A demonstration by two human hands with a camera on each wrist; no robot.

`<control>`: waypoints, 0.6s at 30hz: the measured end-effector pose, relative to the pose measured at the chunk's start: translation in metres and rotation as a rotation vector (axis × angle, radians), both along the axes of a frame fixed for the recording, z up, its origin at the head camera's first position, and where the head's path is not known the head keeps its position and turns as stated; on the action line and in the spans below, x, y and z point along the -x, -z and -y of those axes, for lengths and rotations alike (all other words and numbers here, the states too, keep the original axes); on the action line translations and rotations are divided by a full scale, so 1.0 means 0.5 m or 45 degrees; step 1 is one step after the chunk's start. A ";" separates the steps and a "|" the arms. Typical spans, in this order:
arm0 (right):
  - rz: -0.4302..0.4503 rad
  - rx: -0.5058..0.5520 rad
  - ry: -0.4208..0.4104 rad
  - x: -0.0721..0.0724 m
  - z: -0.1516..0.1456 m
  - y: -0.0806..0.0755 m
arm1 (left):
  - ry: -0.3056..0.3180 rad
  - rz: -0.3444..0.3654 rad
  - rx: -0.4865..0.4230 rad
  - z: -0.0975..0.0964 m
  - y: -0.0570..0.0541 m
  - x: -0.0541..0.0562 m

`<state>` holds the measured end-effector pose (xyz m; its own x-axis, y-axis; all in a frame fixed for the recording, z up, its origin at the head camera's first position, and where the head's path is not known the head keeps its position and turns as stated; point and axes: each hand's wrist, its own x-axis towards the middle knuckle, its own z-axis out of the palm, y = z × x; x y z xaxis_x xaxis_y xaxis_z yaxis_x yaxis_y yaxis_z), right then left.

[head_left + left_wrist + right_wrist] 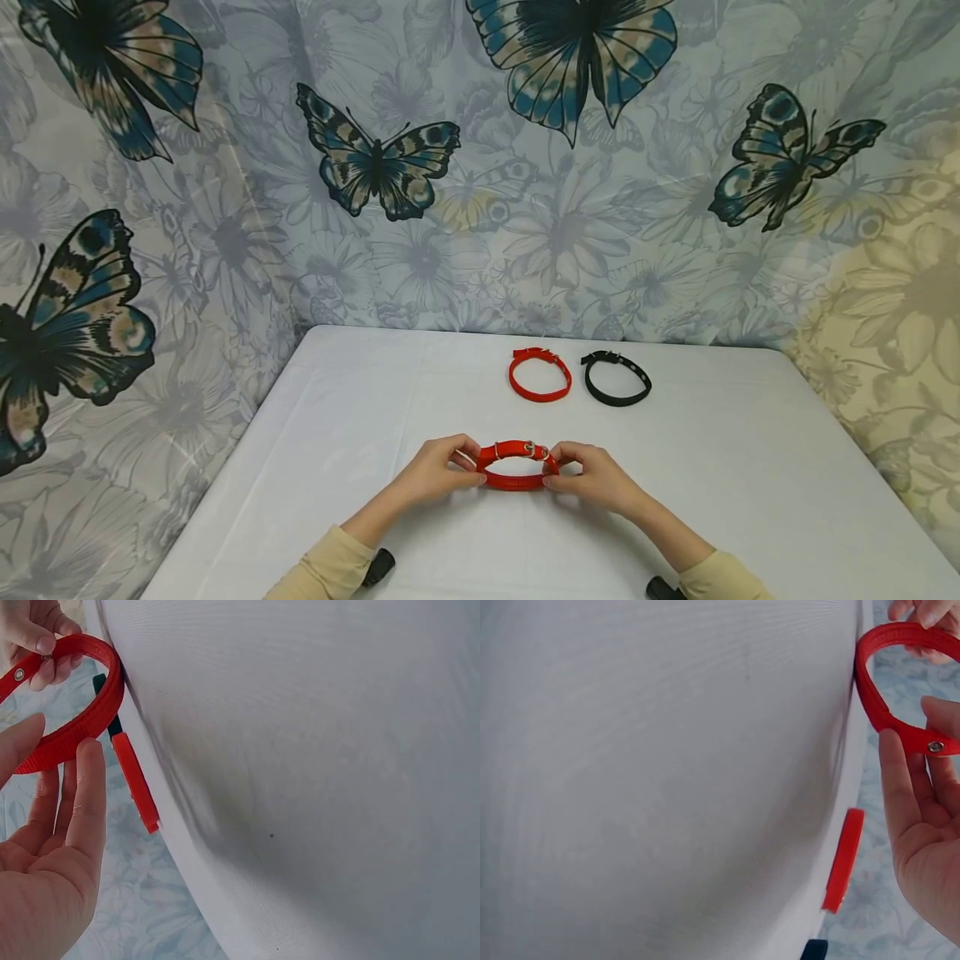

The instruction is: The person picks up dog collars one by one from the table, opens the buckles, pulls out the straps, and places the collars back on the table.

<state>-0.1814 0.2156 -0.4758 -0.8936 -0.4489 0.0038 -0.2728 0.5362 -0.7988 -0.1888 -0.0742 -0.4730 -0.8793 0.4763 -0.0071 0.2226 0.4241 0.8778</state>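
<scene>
Held red collar (514,482): near side of table, between the 2 hands; whether its lower edge touches the cloth, can't tell.
Axis: flattened loop, long axis left-right; metal buckle (530,448) on the far side, facing away from the person.
Left hand (442,468): thumb and fingertips pinch the loop's left end.
Right hand (598,479): same pinch, right end.
Band: flat red strap, ribbed weave, metal eyelets.
Far red collar (542,397): lies beyond the held one, rounder loop, buckle toward the backdrop (570,233).
Black collar (617,401): just right of the far red collar, apart from it; pale round spots along its right side.
Table (360,392): white cloth.
Wrist views: left shows the weave and 1 eyelet up close; right shows 1 metal-rimmed hole by the right fingers. Full buckle side reads only from the head view.
</scene>
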 end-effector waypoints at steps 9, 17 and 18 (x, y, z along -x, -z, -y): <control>0.017 0.034 0.009 -0.003 -0.002 -0.009 | -0.001 -0.007 -0.026 -0.001 -0.004 -0.005; 0.003 0.023 0.021 -0.002 -0.003 -0.005 | -0.001 -0.021 -0.021 -0.003 -0.004 -0.008; -0.001 0.019 0.019 -0.002 -0.003 -0.004 | 0.000 -0.026 -0.017 -0.003 -0.004 -0.008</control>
<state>-0.1804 0.2172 -0.4739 -0.9002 -0.4352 0.0112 -0.2655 0.5283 -0.8065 -0.1847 -0.0728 -0.4712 -0.8790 0.4764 0.0171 0.2405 0.4121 0.8788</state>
